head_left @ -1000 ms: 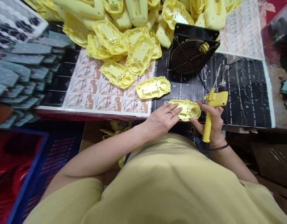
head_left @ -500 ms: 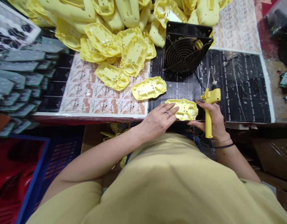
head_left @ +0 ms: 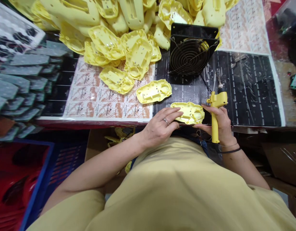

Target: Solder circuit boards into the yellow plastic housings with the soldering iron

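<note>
A yellow plastic shell (head_left: pixel 190 113) lies inside-up at the near edge of the bench. My left hand (head_left: pixel 160 126) rests at its left end, fingers lying against the rim and holding it there. My right hand (head_left: pixel 220 123) is wrapped round the handle of a yellow soldering gun (head_left: pixel 215 112), whose metal tip points away from me beside the shell's right end; the thumb reaches toward the shell. A second shell (head_left: pixel 154 91) lies just beyond, untouched.
A large heap of yellow shells (head_left: pixel 119 29) covers the back of the bench. A black wire-guarded fan (head_left: pixel 191 53) stands behind the soldering gun. Grey-green boards (head_left: pixel 20 73) are stacked at left. A blue crate with red parts (head_left: pixel 20 179) sits below left.
My left hand has slid a little back toward me along the shell's left end. The right hand has drawn the soldering gun slightly nearer and left; it has been still for the last half second.
</note>
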Demonstrator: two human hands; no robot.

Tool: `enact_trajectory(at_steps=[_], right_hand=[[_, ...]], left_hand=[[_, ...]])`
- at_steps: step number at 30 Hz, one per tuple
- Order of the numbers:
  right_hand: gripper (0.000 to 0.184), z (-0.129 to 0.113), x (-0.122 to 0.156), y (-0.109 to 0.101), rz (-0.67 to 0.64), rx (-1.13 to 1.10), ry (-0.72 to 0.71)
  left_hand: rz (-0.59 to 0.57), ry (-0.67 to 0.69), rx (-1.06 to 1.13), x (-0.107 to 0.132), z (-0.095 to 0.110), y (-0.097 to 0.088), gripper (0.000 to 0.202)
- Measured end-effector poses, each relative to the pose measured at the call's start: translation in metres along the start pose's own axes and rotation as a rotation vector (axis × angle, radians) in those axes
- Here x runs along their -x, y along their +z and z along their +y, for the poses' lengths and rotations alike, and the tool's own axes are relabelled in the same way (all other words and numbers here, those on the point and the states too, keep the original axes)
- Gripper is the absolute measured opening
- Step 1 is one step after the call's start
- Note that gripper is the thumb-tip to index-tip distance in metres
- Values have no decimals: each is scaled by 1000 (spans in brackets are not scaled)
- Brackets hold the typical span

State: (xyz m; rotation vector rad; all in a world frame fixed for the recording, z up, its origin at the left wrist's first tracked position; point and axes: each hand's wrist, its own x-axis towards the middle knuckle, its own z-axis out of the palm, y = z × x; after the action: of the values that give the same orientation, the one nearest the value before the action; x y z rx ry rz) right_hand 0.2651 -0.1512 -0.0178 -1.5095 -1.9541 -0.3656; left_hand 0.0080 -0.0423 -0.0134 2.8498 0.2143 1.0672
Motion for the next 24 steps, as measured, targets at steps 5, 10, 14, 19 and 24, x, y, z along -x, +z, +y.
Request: enact_trajectory(at_steps=[5, 10, 14, 19, 24], right_hand=[[69, 1, 1, 2, 15, -2, -7], [70, 2, 2, 3, 20, -20, 2], [68, 2, 2, 4, 33, -7, -4], [67, 5, 8, 5, -17, 21, 37], [70, 9, 13, 5, -62, 13, 76]], left_hand=[[111, -15, 215, 10, 3, -12, 9], [116, -139, 537, 13, 5, -23, 10], [72, -446, 790, 11, 5, -37, 13], [-18, -810, 905, 5, 3, -52, 26], [-104, -828, 861, 4, -1, -56, 26]])
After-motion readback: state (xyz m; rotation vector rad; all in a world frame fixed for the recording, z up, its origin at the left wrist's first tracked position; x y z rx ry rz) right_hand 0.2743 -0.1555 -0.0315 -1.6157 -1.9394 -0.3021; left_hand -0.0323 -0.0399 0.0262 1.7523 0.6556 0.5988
